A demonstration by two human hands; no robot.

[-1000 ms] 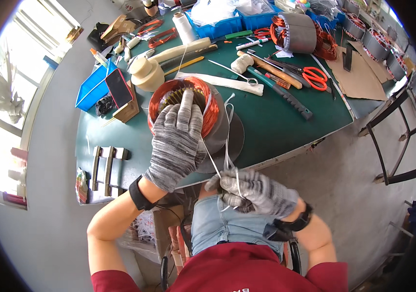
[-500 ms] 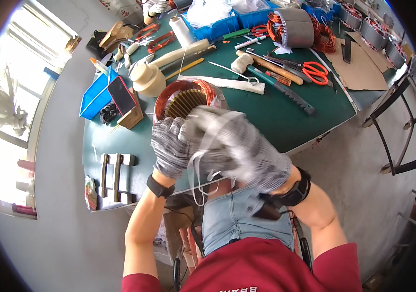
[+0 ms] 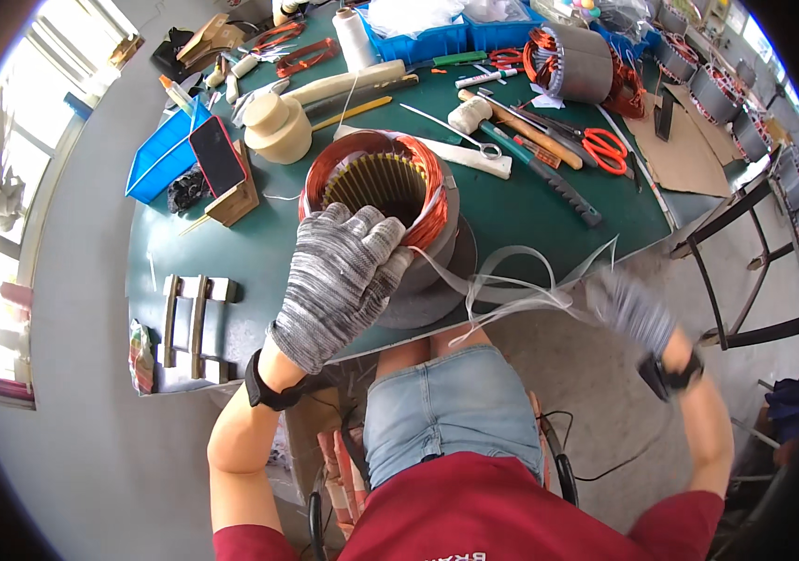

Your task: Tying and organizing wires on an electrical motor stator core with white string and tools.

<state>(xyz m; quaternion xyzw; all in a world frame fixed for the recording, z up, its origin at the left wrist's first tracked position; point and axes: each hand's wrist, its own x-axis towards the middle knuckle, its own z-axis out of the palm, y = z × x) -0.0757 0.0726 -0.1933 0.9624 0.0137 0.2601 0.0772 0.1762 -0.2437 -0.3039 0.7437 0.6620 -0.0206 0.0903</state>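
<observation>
Copper-wire windings point(image 3: 432, 208) crown a metal cylinder point(image 3: 426, 280) beneath the left hand point(image 3: 339, 285), its knit-gloved fingers bent over their near rim, grip unclear, with ribbon-like white cord point(image 3: 549, 298) looping toward the right hand point(image 3: 635, 310), fingers too blurred to judge.

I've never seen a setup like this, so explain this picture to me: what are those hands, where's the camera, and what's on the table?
There's no robot here: these are a person's hands in mottled gray gloves. The picture comes from a wide fisheye camera on that person's head, looking down, so straight edges bend. The left hand rests on the near rim of a copper-wound metal cylinder. White cord stretches from there toward the right hand, which is too blurred to show its grip. The green table also bears red-handled scissors, a white spool and, at left, a blue bin.
</observation>
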